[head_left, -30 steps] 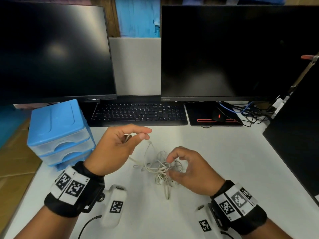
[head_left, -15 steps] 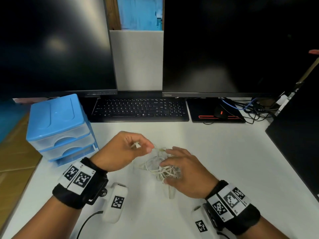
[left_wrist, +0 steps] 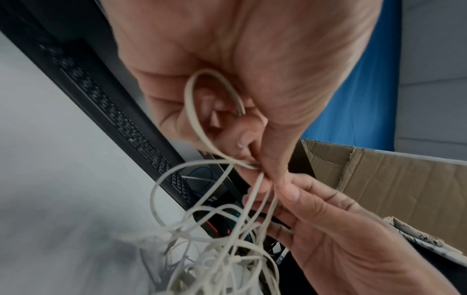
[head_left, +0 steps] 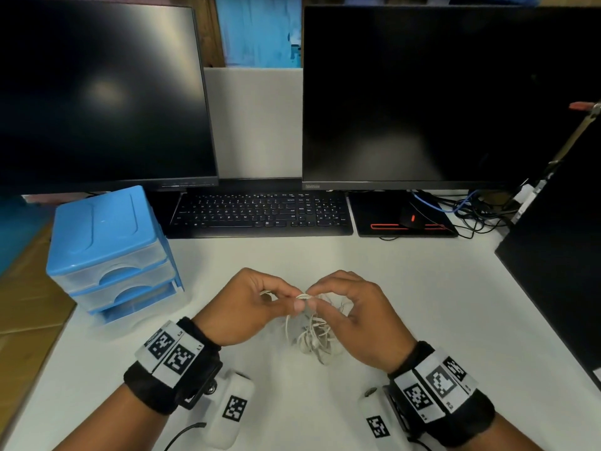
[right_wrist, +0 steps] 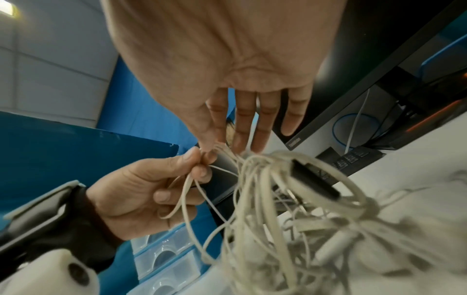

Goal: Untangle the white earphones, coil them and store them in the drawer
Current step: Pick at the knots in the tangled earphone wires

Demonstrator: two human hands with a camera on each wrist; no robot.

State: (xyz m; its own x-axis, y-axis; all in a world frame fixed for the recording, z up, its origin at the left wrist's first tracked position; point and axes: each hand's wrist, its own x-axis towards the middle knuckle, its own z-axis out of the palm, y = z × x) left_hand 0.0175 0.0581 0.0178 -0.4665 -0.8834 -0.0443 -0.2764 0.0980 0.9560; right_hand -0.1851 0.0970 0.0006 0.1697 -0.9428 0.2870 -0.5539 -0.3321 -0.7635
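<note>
Both hands meet low in the centre of the head view: left hand [head_left: 242, 307] pinches a strand of the white earphones [head_left: 313, 333] between thumb and forefinger, a loop running back into its curled fingers; right hand [head_left: 354, 317] pinches the same bunch just beside it, other fingers loosely extended. Tangle hangs below the pinch onto the white worktop [head_left: 406, 288]. Blue drawer unit [head_left: 110, 252] sits at left of frame, near the worktop's left edge, its drawers shut. Black keyboard [head_left: 260, 214] and mouse pad [head_left: 403, 216] lie behind, under two dark monitors [head_left: 422, 92]. Loose cables [head_left: 471, 209] cluster upper right. Earbuds and plug hard to pick out in the knot; wrist views blurred low down. Bare worktop lies right of the hands.
</note>
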